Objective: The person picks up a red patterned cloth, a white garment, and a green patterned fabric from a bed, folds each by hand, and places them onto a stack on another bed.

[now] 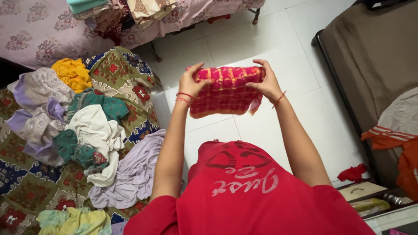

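I hold a folded pink cloth with red and gold checks (226, 90) up in front of me, above the white tiled floor. My left hand (191, 81) grips its left edge and my right hand (266, 82) grips its right edge, thumbs on the near side. Red threads circle both wrists. Below the cloth, my red shirt with printed lettering (244, 191) fills the lower middle of the view.
A heap of loose clothes (87, 130) lies on a patterned bedspread (126, 74) to my left. A second bed with folded cloths (117, 13) stands at the top. A brown mattress (374, 56) with orange cloth (400, 152) is at right. A small red cloth (352, 173) lies on the floor.
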